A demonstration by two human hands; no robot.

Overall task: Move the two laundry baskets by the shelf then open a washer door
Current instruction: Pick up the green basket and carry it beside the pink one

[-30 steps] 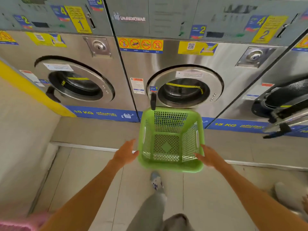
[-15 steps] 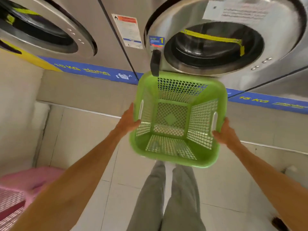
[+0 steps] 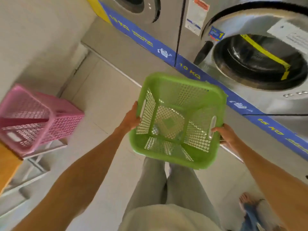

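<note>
Green plastic laundry basket (image 3: 179, 120) is held up off the floor, roughly centre of view, above the person's grey trouser legs (image 3: 160, 184). It's square w/ rounded corners, mesh walls and mesh bottom, slot handles on two opposite sides, nothing inside, and it's tipped a bit so the opening faces the camera. Left hand (image 3: 130, 118) is wrapped round the rim at the left handle slot, fingers curled over the edge; right hand (image 3: 225, 135) is clamped on the rim by the right handle slot, thumb on top. Pink mesh basket (image 3: 35, 119) is at far left, tilted, resting on the top of a white wire shelf (image 3: 33, 165); an orange-brown surface (image 3: 7, 165) sits at the left edge just below it. Steel front-load washer door (image 3: 260, 59) is close behind the green basket at upper right, shut, dark glass w/ a yellow tape strip across it; its black handle (image 3: 202, 52) sits on the door's left side. A second washer (image 3: 143, 9) is to its left, mostly out of frame. Blue strip (image 3: 188, 67) marked 10 KG and 15 KG runs along the machine bases over a raised concrete step. Pale tile floor (image 3: 106, 100) between the green basket and the shelf is open. Another person's bare foot and jeans (image 3: 248, 205) show at lower right.
</note>
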